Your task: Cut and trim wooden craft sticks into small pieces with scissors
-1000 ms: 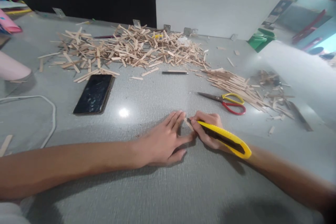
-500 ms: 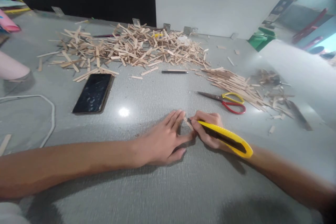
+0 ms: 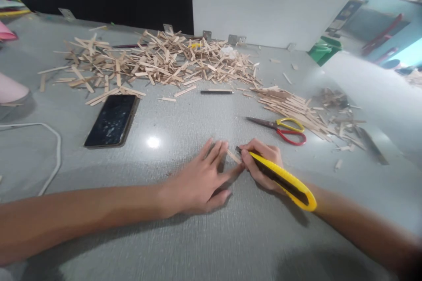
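My right hand (image 3: 262,162) is closed around a yellow box cutter (image 3: 286,181), its dark blade tip pointing up and left. Beside that blade, a short piece of wooden craft stick (image 3: 233,156) lies on the table between my hands. My left hand (image 3: 201,179) rests spread on the tabletop, fingers stretched and apart. Its fingertips are at the ends of the stick piece, and the index fingertip comes close to my right hand. Just beyond my right hand lie scissors (image 3: 278,126) with one yellow and one red handle loop.
A heap of craft sticks (image 3: 165,59) spreads along the back, with a neater bunch of sticks (image 3: 293,107) at the right. A dark pen (image 3: 216,92), a phone (image 3: 112,120) and a white cable (image 3: 59,149) lie on the grey table (image 3: 158,246). Wood scraps (image 3: 346,127) are scattered far right.
The blade has come away from the stick piece, which shows more plainly now. My left fingers have shifted slightly left and spread wider. The whole view has moved a little.
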A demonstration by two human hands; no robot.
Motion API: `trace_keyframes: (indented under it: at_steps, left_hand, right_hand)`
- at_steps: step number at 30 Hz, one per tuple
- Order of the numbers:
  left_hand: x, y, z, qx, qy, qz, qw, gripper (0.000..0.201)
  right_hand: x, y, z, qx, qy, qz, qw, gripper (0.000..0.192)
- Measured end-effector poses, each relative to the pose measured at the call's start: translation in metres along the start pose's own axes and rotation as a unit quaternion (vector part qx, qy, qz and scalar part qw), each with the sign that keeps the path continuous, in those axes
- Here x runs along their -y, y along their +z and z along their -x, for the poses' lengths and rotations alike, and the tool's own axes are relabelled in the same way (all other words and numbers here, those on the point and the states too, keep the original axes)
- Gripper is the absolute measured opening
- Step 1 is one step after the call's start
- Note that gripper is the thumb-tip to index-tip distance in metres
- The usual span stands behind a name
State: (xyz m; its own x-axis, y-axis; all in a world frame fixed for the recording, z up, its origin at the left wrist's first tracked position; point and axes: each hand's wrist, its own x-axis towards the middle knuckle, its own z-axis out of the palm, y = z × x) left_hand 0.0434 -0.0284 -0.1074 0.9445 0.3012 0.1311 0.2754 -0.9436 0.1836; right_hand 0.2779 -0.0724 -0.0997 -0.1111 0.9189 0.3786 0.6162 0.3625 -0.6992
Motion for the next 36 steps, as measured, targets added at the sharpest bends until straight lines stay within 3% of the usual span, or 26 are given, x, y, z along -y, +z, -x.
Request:
trace_keyframes:
  at_steps: [4,8,11,14,16,18,21,25,31,36]
  left_hand:
    - [-0.009,0.0,0.003,0.01,-0.046,-0.052,0.998,0.072]
    - [-0.022,0.003,0.008,-0.016,-0.044,-0.106,0.993,0.064]
    - [-0.028,0.0,0.011,-0.046,0.008,-0.123,0.991,0.057]
    - [-0.03,-0.004,0.01,-0.085,0.101,-0.074,0.988,0.048]
    - [-0.029,-0.004,0.009,-0.105,0.119,-0.05,0.986,0.036]
    - [-0.026,-0.002,0.008,-0.103,0.068,-0.055,0.991,0.027]
    - [-0.021,0.002,0.007,-0.067,-0.007,-0.06,0.996,0.032]
    - [-0.016,0.004,0.007,-0.044,-0.014,-0.06,0.997,0.04]
    - [-0.013,0.008,0.007,-0.039,-0.034,-0.069,0.996,0.052]
    - [-0.014,0.009,0.006,-0.035,-0.043,-0.071,0.996,0.061]
  right_hand:
    - [-0.003,0.001,-0.002,0.003,-0.002,0.007,1.0,0.01]
    - [-0.005,0.003,-0.003,0.001,0.002,0.014,1.0,0.009]
    - [-0.006,0.005,-0.002,-0.004,0.013,0.009,1.0,0.009]
    - [-0.007,0.005,-0.002,-0.007,0.026,0.003,1.0,0.01]
    - [-0.007,0.004,-0.002,-0.014,0.033,0.0,0.999,0.01]
    - [-0.005,0.002,-0.002,-0.028,0.039,-0.005,0.999,0.014]
    - [-0.003,-0.002,-0.002,-0.041,0.041,-0.018,0.998,0.023]
    - [-0.003,-0.004,-0.004,-0.012,0.014,-0.03,0.999,0.027]
    - [-0.009,-0.001,-0.008,0.034,-0.031,-0.035,0.998,0.009]
    - [-0.011,-0.001,-0.008,0.051,-0.041,-0.039,0.997,0.007]
